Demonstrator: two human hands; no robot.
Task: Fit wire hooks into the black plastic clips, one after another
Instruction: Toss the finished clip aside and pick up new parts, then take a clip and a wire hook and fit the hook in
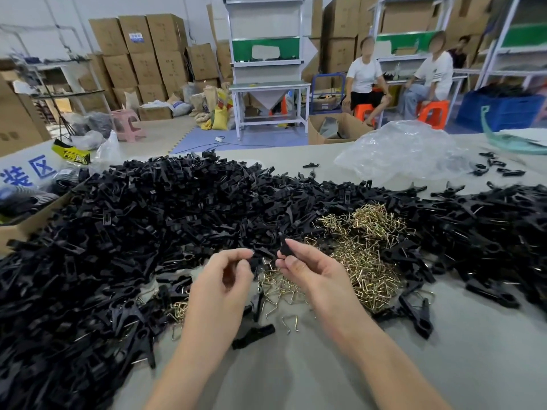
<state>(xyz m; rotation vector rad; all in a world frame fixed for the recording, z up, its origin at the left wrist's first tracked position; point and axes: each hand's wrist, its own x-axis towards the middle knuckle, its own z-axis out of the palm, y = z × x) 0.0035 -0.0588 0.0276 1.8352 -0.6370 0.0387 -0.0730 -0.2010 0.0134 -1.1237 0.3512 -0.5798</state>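
Note:
A big heap of black plastic clips (183, 208) covers the grey table (479, 359) from left to far right. Brass-coloured wire hooks (367, 250) lie in a pile at the middle, just beyond my hands. My right hand (307, 270) pinches a small black clip piece (285, 248) between thumb and fingers. My left hand (228, 276) is raised beside it with fingertips curled together at a black piece (255, 263); whether it grips that piece is unclear. A loose clip (254, 335) and a single wire hook (291, 322) lie on the table between my forearms.
A crumpled clear plastic bag (405, 152) lies at the back right of the table. An open cardboard box (26, 223) stands at the left edge. Assembled clips with hooks (417, 315) lie to the right. Two people sit on orange stools beyond the table.

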